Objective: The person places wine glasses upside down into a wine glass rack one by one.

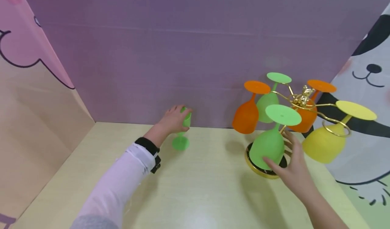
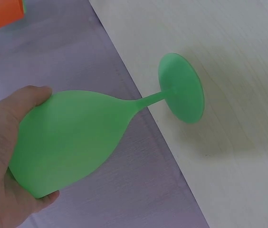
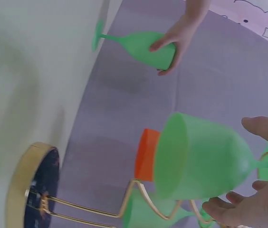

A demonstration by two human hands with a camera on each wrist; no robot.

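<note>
My left hand (image 1: 172, 119) grips a green plastic goblet (image 2: 77, 137) from above, thumb and fingers round its bowl near the rim. This goblet is upright, its round foot (image 2: 181, 88) at the tabletop; whether it touches the wood I cannot tell. On the right, my right hand (image 1: 296, 174) is beside another green goblet (image 3: 210, 161), which hangs upside down from a gold wire rack (image 1: 303, 102). Thumb and fingers are spread on either side of that bowl, not closed round it. Part of the fingers is hidden behind it in the head view.
More goblets hang from the rack: two orange (image 1: 246, 117), one yellow (image 1: 324, 144) and a further green one (image 1: 268, 105). The rack's round black-and-gold base (image 1: 262, 172) stands on the pale wooden table (image 1: 195, 188). A purple backdrop (image 1: 182, 53) rises behind.
</note>
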